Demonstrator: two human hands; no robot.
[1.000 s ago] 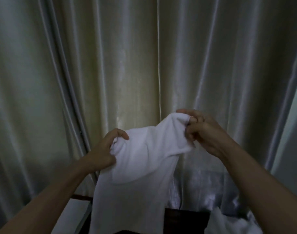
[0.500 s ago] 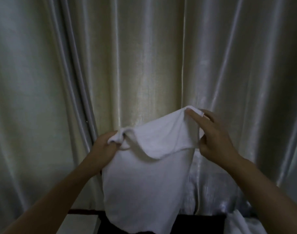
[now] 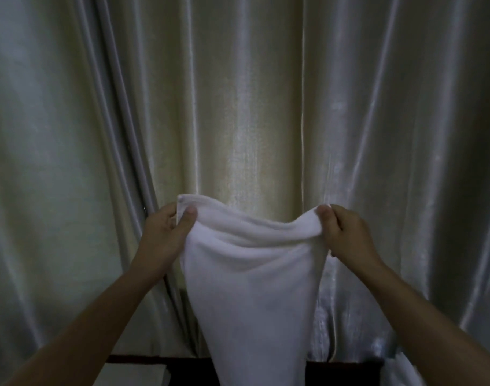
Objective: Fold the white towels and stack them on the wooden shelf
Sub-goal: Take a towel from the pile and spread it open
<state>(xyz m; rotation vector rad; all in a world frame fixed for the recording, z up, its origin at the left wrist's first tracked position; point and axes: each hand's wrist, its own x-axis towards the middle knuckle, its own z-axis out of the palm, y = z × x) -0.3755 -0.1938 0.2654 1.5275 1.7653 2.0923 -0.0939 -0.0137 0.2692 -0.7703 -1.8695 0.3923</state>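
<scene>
A white towel (image 3: 252, 288) is held up in the air by both hands at its top corners. Its left corner is pinched by the left hand (image 3: 165, 235), the thumb (image 3: 186, 221) pressed on the near face of the cloth and the other fingers hidden behind it. Its right corner is pinched in the same manner by the right hand (image 3: 346, 235), the thumb tip laid on the near face at the very edge and the fingers curled behind. Both grips are closed on the cloth.

Between the two hands the top edge is seen to sag in a shallow curve, with soft folds gathered just beneath it. From the hands the towel hangs straight down, narrowing toward the bottom, and its lower end is cut off by the frame. Both forearms are stretched forward and up toward the corners.

Behind the towel and the hands a pale, shiny curtain (image 3: 238, 107) is hung in deep vertical pleats across the whole view. Below the hands a dark wooden edge (image 3: 344, 369) is glimpsed on either side of the hanging cloth. Below the right hand, at the frame's bottom, a bit of further white cloth (image 3: 399, 371) is visible; below the left hand, a pale flat surface (image 3: 132, 374) is seen, though what it is cannot be told.
</scene>
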